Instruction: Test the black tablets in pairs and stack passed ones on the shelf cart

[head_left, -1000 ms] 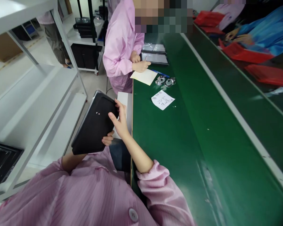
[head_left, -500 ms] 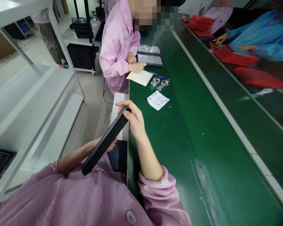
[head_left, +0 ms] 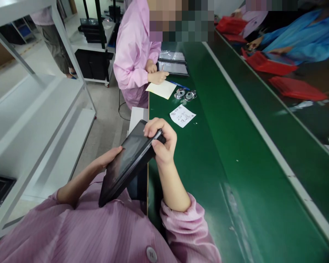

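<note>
Between my two hands is a flat black device with a glossy screen-like face [head_left: 130,148] and a thick dark edge, held tilted over the table's left edge. My right hand [head_left: 164,140] grips its upper right end, thumb on the edge and fingers curled over the top of the face. My left hand [head_left: 111,157] holds the far left side; its thumb lies along the rim and the other fingers are hidden behind the device. Just beyond, on the green table [head_left: 192,157], lies a white note with handwriting [head_left: 182,115].
Ahead, a co-worker in pink [head_left: 134,54] writes on a pale yellow sheet [head_left: 161,88], beside small shiny round items [head_left: 190,95] and framed panels [head_left: 174,68]. A white shelf rack [head_left: 44,106] stands left. Red folders [head_left: 297,87] lie across the table near a person in blue.
The device has turned from nearly edge-on so its glossy face now shows. My left hand has come from behind it to its left side, and my right fingers have curled further over.
</note>
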`<state>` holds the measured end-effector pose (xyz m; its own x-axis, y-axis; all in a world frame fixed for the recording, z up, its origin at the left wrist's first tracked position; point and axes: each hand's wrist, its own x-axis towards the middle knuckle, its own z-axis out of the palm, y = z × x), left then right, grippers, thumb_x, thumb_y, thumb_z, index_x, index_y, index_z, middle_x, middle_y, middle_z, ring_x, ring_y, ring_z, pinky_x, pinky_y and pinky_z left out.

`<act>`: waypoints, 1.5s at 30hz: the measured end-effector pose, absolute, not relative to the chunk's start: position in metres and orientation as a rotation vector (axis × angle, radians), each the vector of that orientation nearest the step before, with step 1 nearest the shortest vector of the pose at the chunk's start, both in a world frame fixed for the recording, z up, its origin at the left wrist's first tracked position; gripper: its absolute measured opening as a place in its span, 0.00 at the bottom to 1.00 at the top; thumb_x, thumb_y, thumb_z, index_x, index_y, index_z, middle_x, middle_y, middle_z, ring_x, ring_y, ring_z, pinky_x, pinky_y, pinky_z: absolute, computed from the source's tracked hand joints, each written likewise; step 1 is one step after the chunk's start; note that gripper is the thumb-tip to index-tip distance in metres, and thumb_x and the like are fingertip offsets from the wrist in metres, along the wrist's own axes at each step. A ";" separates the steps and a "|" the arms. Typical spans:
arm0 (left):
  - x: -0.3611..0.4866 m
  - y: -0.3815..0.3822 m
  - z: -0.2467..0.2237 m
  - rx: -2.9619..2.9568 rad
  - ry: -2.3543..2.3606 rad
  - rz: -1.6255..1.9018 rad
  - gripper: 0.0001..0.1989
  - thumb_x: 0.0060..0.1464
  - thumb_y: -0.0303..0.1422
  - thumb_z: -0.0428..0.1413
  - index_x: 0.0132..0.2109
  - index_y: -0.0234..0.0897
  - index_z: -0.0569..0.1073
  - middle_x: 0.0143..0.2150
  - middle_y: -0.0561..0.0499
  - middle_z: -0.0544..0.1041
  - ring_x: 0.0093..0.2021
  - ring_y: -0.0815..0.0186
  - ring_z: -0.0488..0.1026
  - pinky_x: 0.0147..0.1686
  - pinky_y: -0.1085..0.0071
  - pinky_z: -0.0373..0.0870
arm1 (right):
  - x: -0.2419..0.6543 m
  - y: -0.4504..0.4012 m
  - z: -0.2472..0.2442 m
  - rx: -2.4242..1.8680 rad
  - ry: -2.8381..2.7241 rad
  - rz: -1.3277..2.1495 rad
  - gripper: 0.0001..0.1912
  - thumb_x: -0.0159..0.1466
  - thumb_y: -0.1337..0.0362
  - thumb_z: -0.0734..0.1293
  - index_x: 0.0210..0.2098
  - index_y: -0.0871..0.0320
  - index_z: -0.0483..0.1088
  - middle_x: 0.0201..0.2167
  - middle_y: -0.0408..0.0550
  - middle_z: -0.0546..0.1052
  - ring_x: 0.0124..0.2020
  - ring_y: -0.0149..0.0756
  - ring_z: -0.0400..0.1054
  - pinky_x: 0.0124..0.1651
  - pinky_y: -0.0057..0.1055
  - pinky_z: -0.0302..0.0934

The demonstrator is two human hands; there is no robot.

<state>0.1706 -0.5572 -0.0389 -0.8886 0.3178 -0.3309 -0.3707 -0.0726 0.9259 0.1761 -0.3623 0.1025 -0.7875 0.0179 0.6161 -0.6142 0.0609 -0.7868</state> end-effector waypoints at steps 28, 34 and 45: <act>0.172 -0.571 -0.030 0.005 2.571 2.200 0.17 0.36 0.48 0.61 0.18 0.44 0.64 0.18 0.51 0.64 0.26 0.56 0.69 0.34 0.56 0.71 | 0.182 -0.379 0.088 0.371 -1.597 1.422 0.15 0.69 0.49 0.51 0.52 0.45 0.51 0.36 0.50 0.71 0.32 0.48 0.71 0.31 0.49 0.67; 0.172 -0.561 -0.025 -0.115 2.544 2.294 0.27 0.36 0.62 0.61 0.28 0.44 0.70 0.23 0.48 0.71 0.31 0.52 0.73 0.39 0.55 0.73 | 0.169 -0.383 0.086 0.396 -1.547 1.317 0.07 0.72 0.56 0.52 0.49 0.44 0.48 0.52 0.53 0.71 0.44 0.46 0.74 0.43 0.55 0.70; 0.178 -0.526 -0.040 -0.348 2.109 2.455 0.33 0.53 0.59 0.58 0.56 0.41 0.73 0.60 0.42 0.74 0.62 0.51 0.69 0.63 0.58 0.64 | 0.142 -0.363 0.047 0.190 -2.108 1.362 0.24 0.70 0.51 0.60 0.59 0.59 0.55 0.56 0.66 0.69 0.55 0.52 0.69 0.53 0.53 0.68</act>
<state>0.1784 -0.5263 -0.0402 -0.9707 -0.2238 -0.0875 -0.0527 -0.1571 0.9862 0.1422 -0.3630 0.0472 -0.8012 0.2018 0.5634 -0.4307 0.4592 -0.7769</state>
